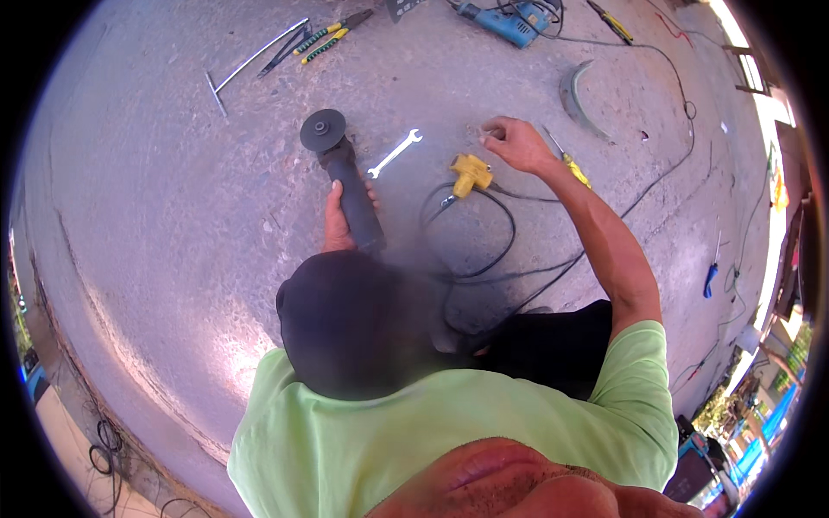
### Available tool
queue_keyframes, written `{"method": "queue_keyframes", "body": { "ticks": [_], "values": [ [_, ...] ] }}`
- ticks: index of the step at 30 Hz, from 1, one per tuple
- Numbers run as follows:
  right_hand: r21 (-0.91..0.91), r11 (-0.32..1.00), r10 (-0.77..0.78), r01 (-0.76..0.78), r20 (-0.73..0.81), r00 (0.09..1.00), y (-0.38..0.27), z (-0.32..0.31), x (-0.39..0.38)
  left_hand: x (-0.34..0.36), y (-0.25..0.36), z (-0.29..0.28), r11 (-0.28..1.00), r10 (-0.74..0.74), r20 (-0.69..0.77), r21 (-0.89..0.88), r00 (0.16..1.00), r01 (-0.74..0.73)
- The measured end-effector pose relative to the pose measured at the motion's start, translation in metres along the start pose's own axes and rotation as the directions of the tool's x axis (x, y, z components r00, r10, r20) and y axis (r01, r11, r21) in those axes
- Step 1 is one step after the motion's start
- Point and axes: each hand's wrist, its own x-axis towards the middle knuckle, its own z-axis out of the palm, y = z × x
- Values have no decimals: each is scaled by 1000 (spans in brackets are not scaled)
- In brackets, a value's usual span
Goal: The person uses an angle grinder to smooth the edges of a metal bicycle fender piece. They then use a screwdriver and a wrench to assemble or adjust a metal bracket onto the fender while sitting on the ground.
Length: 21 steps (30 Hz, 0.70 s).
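Our left hand wrapped firmly round angle grinder, disc just beyond fingers. Looks weighty, rigid, nose-heavy; body's our best hold, clear of disc. Right hand: fingers curled close, whether pinching anything we can't tell. Yellow socket block just left and nearer us; wrench between hands. Beneath hands, rough grey concrete floor; bright strip far right.

this is a workshop open to daylight; an angle grinder, a wrench, pliers, a screwdriver and a blue power tool show it, on bare concrete floor.
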Motion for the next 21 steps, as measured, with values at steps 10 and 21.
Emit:
{"method": "queue_keyframes", "body": {
  "ticks": [10,21],
  "values": [
    [-257,893,97,-370,-691,716,180,-89,15,-19,-10,30,967,-133,-311,168,941,192],
    [-349,823,274,-448,-448,851,181,-74,15,-14,-22,27,963,-64,-320,229,945,142]
  ]
}}
